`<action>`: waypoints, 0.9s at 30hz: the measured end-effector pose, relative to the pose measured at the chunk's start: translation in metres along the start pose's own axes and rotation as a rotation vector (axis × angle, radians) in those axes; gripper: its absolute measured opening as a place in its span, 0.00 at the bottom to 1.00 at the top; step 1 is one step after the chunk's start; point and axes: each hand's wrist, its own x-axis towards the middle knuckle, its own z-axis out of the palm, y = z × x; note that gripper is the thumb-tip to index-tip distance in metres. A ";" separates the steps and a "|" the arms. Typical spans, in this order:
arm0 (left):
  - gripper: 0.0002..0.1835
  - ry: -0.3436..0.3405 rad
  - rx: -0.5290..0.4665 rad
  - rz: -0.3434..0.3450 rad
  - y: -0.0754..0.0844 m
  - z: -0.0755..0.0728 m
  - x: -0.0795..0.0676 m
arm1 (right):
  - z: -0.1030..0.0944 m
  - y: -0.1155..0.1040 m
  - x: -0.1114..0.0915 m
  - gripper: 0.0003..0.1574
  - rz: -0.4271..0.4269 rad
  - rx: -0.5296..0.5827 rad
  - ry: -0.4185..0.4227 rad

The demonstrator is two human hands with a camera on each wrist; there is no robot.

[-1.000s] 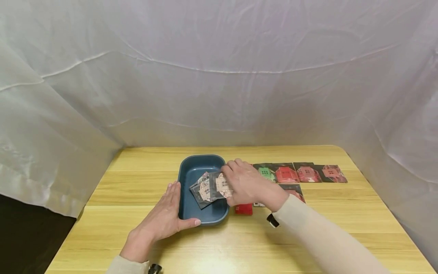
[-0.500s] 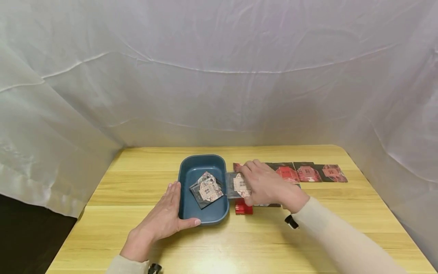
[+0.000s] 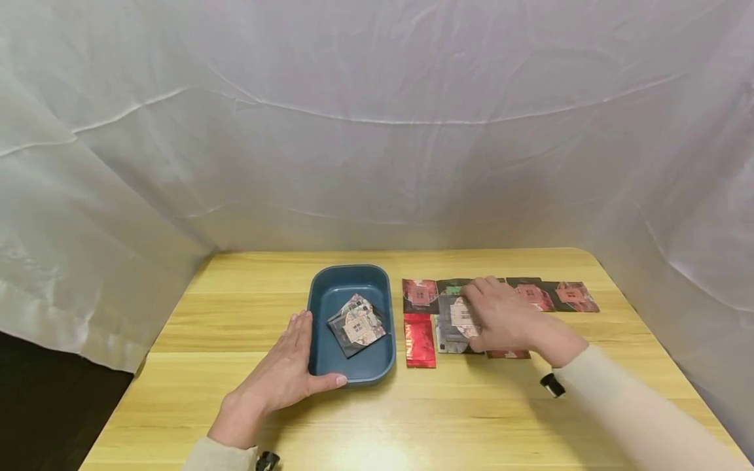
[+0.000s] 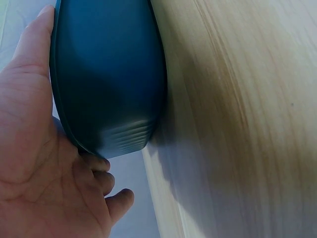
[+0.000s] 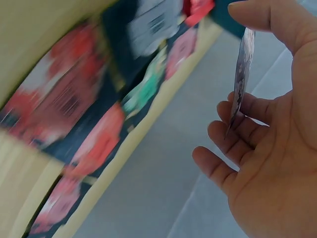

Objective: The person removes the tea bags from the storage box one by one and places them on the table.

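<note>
My right hand [image 3: 511,320] pinches a flat square sachet [image 3: 461,314], dark with a beige house-like print, above the rows of sachets. The right wrist view shows this sachet [image 5: 241,74] edge-on between thumb and fingertips. My left hand [image 3: 272,384] rests against a blue plastic tray [image 3: 317,361]. Its straight fingers lie along the tray's left side and its thumb touches the near rim. Inside the tray lie a few dark sachets [image 3: 357,328] with beige prints, overlapping. A shiny red sachet [image 3: 420,343] lies right of the tray. My right hand covers some of the sachets on the table.
A back row holds a pinkish-red sachet [image 3: 420,296], a green-printed one [image 3: 453,288] and red-printed ones [image 3: 570,296] to the right. Nearer stands a second row, with a partly covered red-edged sachet [image 3: 509,354]. White cloth [image 3: 377,163] hangs behind the wooden table [image 3: 235,294].
My right hand has lifted the beige-printed sachet out of the tray and carried it rightward over the sachet rows. The left hand and the tray have stayed in place.
</note>
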 end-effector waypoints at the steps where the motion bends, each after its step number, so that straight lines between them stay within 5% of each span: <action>1: 0.76 -0.001 0.001 0.000 0.000 0.000 0.000 | 0.000 0.006 -0.004 0.54 0.011 -0.004 -0.002; 18: 0.77 0.010 -0.011 0.014 -0.002 0.000 -0.001 | 0.003 0.094 -0.063 0.52 0.158 -0.115 -0.033; 27: 0.77 0.002 -0.014 0.003 -0.002 0.001 0.000 | 0.009 0.115 -0.080 0.50 0.200 -0.103 -0.099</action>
